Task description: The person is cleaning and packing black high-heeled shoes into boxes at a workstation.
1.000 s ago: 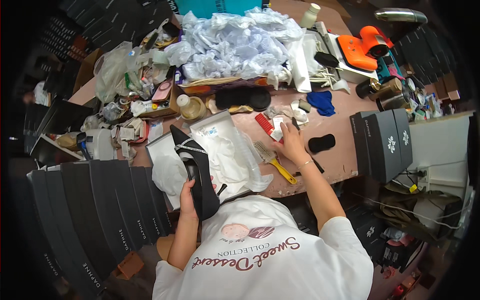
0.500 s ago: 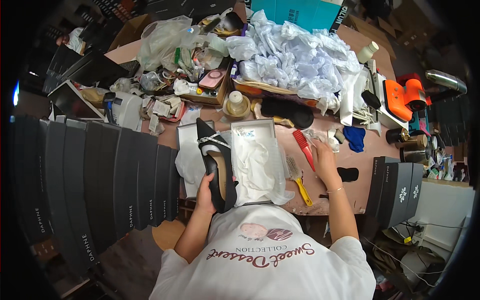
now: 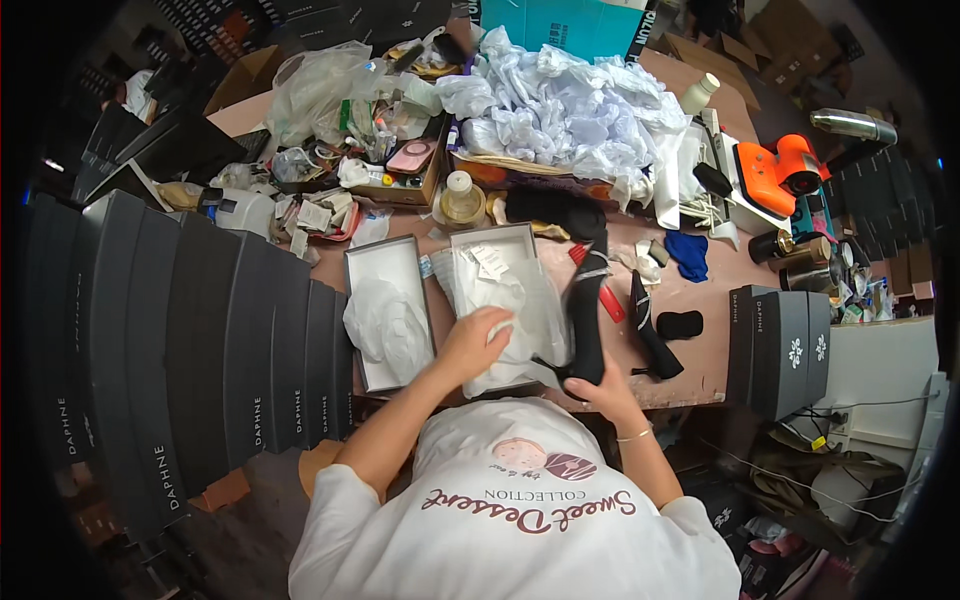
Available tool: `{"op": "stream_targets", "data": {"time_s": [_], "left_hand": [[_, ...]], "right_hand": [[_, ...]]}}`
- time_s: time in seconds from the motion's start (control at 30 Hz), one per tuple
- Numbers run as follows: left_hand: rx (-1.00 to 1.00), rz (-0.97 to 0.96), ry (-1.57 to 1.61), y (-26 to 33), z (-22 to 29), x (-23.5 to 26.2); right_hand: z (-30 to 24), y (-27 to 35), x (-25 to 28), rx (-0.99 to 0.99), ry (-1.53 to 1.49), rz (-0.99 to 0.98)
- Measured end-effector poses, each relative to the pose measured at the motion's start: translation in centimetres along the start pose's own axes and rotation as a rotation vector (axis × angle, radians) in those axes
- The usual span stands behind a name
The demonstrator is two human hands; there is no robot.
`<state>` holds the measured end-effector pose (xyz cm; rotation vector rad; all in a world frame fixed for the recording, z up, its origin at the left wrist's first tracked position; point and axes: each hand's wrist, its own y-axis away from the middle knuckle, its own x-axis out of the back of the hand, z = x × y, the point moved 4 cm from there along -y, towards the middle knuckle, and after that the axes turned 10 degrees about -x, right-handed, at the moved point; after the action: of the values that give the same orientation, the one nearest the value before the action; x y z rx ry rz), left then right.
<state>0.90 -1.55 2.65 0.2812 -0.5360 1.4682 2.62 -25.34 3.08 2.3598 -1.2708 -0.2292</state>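
My right hand (image 3: 605, 392) is wrapped round the heel end of a black pointed shoe (image 3: 588, 335), which stands toe-away over the table and is slightly blurred. My left hand (image 3: 478, 345) reaches into the right-hand open white box (image 3: 535, 240), its curled fingers on the white tissue paper (image 3: 518, 350). A second black shoe (image 3: 648, 325) with a sparkling strap lies to the right of the held one. Behind the held shoe, a red comb (image 3: 612, 303) is partly hidden. Left of my left hand, an open box part (image 3: 420, 285) holds more crumpled white tissue (image 3: 385, 325).
Dark shoeboxes (image 3: 210, 350) stand in a row at the left; several more (image 3: 785, 340) are at the right. A bottle of yellowish liquid (image 3: 463, 200), a blue cloth (image 3: 687, 255) and a black pad (image 3: 680, 324) are on the table. White crumpled paper (image 3: 570, 110) is piled behind.
My left hand has let go of a shoe and moved right to the tissue. My right hand has come nearer and now holds a shoe. Another shoe now lies on the table's right side.
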Motion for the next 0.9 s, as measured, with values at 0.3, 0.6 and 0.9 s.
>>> {"op": "stream_targets", "data": {"time_s": [0.3, 0.6, 0.9], "left_hand": [[-0.183, -0.878, -0.79, -4.8, -8.0, -2.1], [-0.413, -0.141, -0.155, 0.4, 9.9, 4.1], [-0.083, 0.59, -0.353, 4.8, 8.0, 8.1]], "right_hand": [[-0.4, 5.1, 1.4, 0.037, -0.784, -0.082], [-6.4, 0.6, -5.5, 0.134, -0.983, -0.315], [-6.8, -1.7, -5.9, 0.04, -0.775, -0.29]]}}
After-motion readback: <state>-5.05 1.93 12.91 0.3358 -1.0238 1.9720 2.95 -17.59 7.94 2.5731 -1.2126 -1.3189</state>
